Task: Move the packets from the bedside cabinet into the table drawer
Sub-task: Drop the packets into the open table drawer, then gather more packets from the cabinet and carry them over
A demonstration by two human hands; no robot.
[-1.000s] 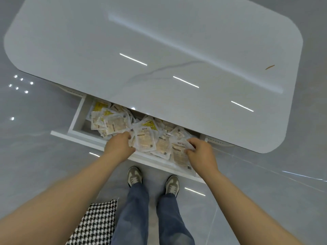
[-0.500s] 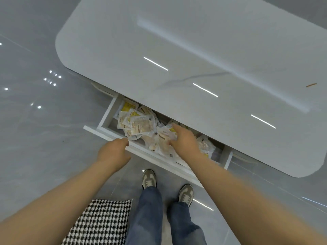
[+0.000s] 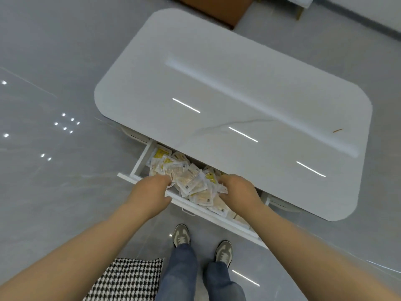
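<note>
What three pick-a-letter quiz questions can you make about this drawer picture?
1. Where are the packets?
A. on a bed
B. in the drawer
C. in a bucket

2. What colour is the table?
A. white
B. red
C. black

3. How is the drawer?
A. shut
B. lifted right out
C. pulled open

Answers:
B, the packets lie heaped between the drawer's walls.
A, the table's top is glossy white.
C, the drawer's front sticks out past the table's edge.
</note>
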